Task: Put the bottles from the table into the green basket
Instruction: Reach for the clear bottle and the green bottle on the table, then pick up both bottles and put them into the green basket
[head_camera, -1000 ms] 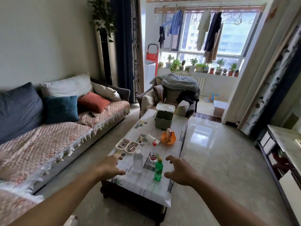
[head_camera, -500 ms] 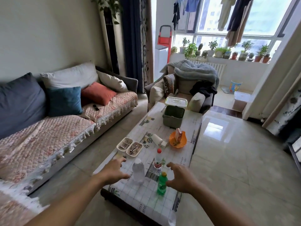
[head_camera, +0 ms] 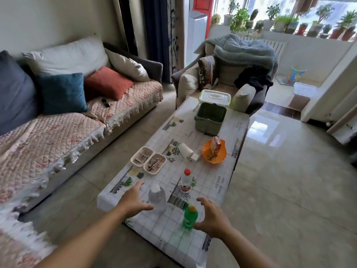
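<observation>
Three bottles stand at the near end of the table (head_camera: 216, 182): a clear bottle with a white cap (head_camera: 156, 196), a clear bottle with a red cap and red label (head_camera: 186, 180), and a small green bottle with a yellow cap (head_camera: 190, 216). My left hand (head_camera: 133, 202) is open just left of the white-capped bottle, fingers spread, not closed on it. My right hand (head_camera: 212, 217) is open and curved right beside the green bottle. The green basket (head_camera: 210, 119) sits empty at the far end of the table.
Between bottles and basket lie two small white trays of tools (head_camera: 148, 159), a white roll (head_camera: 185, 150) and an orange bowl (head_camera: 214, 154) holding a carton. A lidded clear box (head_camera: 214, 96) stands behind the basket. A sofa (head_camera: 58, 120) is left, an armchair (head_camera: 237, 74) beyond.
The camera has moved closer and tilted down over the table. Both hands have come nearer to the bottles, the left by the white-capped one, the right by the green one.
</observation>
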Demonstrator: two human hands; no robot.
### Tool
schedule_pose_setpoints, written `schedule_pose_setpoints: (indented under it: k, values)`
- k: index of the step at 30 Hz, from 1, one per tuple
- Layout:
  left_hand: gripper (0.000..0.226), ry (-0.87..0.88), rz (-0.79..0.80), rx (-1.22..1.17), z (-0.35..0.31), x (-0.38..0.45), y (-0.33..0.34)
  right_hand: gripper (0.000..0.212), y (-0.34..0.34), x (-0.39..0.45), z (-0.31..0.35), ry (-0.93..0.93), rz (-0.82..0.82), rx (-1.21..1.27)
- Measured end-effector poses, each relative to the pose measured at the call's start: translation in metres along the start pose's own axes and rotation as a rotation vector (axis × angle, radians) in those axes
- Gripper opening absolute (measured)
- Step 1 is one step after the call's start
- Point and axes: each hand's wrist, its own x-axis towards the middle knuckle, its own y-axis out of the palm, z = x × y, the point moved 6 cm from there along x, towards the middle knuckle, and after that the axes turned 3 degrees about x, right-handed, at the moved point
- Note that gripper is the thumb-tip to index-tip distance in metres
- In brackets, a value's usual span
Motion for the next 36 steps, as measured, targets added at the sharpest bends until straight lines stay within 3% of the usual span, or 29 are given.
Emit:
schedule_pose_setpoints:
  k: [11, 14, 19, 24, 36]
  values:
    - [0.135, -0.024, 0.008, -0.083, 0.069, 0.098, 0.065, 0.1, 0.09, 0.069, -0.076, 0.225, 0.005, 0.191]
    - [0.125, -0.004, 0.02, -0.122, 0.079, 0.117, 0.079, 0.094, 0.105, 0.086, -0.084, 0.25, -0.04, 0.212]
    - [0.086, 0.034, -0.004, -0.147, 0.092, 0.139, 0.099, 0.078, 0.116, 0.101, -0.093, 0.298, -0.183, 0.258]
    - [0.084, 0.031, -0.022, -0.224, 0.096, 0.151, 0.115, 0.061, 0.12, 0.103, -0.1, 0.311, -0.29, 0.256]
    - [0.066, 0.043, -0.103, -0.16, 0.078, 0.128, 0.1, 0.054, 0.088, 0.074, -0.092, 0.342, -0.313, 0.237]
